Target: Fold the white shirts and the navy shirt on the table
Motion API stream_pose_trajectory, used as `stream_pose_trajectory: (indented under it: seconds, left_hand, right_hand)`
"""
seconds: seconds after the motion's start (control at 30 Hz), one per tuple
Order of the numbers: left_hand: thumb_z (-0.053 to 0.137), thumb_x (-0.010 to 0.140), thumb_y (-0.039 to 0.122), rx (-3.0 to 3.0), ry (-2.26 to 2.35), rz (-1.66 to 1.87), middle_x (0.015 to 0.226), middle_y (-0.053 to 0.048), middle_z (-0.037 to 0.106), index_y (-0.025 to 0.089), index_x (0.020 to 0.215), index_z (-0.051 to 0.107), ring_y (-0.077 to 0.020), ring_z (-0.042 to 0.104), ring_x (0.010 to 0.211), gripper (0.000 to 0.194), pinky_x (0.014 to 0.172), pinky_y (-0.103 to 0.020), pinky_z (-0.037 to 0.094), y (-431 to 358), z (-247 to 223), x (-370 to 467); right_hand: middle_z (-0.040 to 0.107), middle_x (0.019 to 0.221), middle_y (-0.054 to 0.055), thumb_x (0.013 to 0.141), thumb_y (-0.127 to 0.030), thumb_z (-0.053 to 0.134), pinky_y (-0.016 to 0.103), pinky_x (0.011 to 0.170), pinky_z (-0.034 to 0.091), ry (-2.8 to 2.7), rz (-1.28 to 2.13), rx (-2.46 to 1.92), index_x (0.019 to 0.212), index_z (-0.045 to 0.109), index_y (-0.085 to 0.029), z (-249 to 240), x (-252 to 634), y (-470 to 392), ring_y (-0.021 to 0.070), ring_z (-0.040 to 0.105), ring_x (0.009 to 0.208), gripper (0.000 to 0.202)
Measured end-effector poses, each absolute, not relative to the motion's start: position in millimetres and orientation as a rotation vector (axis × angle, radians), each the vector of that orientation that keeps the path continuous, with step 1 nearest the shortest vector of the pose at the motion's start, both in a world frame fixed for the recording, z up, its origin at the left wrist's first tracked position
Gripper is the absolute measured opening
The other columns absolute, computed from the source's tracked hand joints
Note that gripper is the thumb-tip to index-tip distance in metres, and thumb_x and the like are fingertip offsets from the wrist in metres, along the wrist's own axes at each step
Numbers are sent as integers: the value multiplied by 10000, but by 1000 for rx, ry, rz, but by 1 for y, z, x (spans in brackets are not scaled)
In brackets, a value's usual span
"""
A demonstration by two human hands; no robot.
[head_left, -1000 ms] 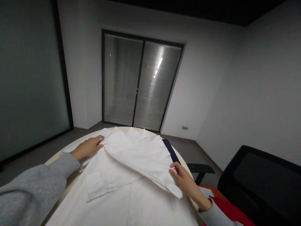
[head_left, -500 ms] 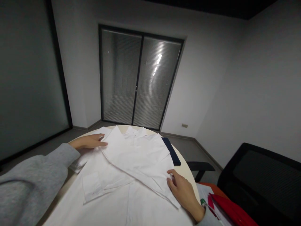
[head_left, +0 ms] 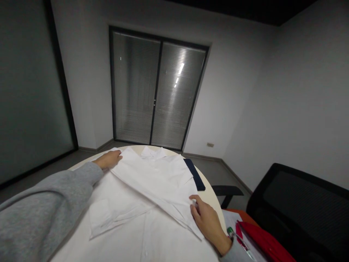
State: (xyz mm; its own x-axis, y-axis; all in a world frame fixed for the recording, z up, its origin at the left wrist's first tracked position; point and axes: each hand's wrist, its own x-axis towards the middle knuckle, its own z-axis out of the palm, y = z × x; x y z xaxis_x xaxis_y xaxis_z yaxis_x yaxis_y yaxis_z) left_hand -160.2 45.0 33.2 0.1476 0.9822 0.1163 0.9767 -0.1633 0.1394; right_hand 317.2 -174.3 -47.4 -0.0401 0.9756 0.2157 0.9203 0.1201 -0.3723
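Observation:
A white button-up shirt (head_left: pixel 158 178) is spread over a round table, collar at the far side. Its long sleeves are folded inward across the front and overlap near the middle. At the far left, my left hand (head_left: pixel 110 159) has its fingers closed on the cloth at the shoulder-side edge. My right hand (head_left: pixel 205 216) rests at the right edge of the shirt, fingers curled and fingertips on the fabric, with white cloth showing between thumb and forefinger. The undersides of both hands are hidden.
A dark blue flat item (head_left: pixel 195 174) lies on the pale tabletop (head_left: pixel 209 193) right of the shirt. Black mesh chair (head_left: pixel 300 211) stands at right; beside the table are a red pouch (head_left: pixel 263 236), papers and a green-capped pen (head_left: pixel 230 230). Behind is a glass door with blinds (head_left: pixel 160 91).
My left hand has moved slightly forward, its spread fingers now closed on the cloth, and the left side of the shirt has shifted. The right hand stays in place on the shirt; the view turned slightly.

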Motion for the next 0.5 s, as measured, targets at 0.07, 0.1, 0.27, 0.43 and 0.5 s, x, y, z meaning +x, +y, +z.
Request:
stream_pose_trajectory:
  seconds: [0.07, 0.1, 0.27, 0.43, 0.5]
  left_hand:
    - [523, 966, 310, 2382, 2044, 225, 1138, -210, 737, 138, 1145, 679, -304, 720, 1045, 293, 931, -398, 524, 41, 35, -166]
    - [529, 961, 305, 2401, 2061, 201, 1165, -220, 724, 140, 1169, 675, -313, 717, 1039, 303, 928, -415, 520, 38, 38, -167]
    - [507, 968, 346, 2588, 2056, 185, 1362, -212, 621, 176, 1319, 621, -365, 602, 1233, 406, 1024, -492, 451, 30, 57, -152]
    - [531, 972, 455, 2932, 1513, 103, 1477, -139, 602, 253, 1352, 637, -322, 507, 1371, 443, 1128, -453, 343, 19, 58, -99]
    - [565, 946, 510, 2843, 1416, 24, 1466, -111, 630, 293, 1305, 672, -305, 530, 1360, 432, 1129, -437, 337, 15, 49, -80]
  right_hand:
    - [727, 871, 29, 993, -336, 382, 330, 759, 411, -2007, 179, -1838, 1279, 583, -265, -47, 317, -174, 251, 711, 866, 356]
    - [731, 878, 30, 991, -335, 386, 331, 758, 410, -2011, 179, -1841, 1274, 590, -266, -47, 317, -173, 251, 712, 865, 355]
    - [735, 862, 24, 980, -335, 413, 328, 744, 391, -2010, 171, -1861, 1256, 614, -270, -45, 317, -172, 242, 703, 826, 348]
    - [723, 827, 9, 982, -324, 430, 325, 720, 367, -2000, 178, -1882, 1239, 619, -283, -43, 315, -172, 235, 694, 799, 322]
    - [720, 820, 5, 983, -317, 434, 323, 718, 368, -1995, 184, -1894, 1238, 618, -283, -43, 313, -172, 232, 695, 794, 316]
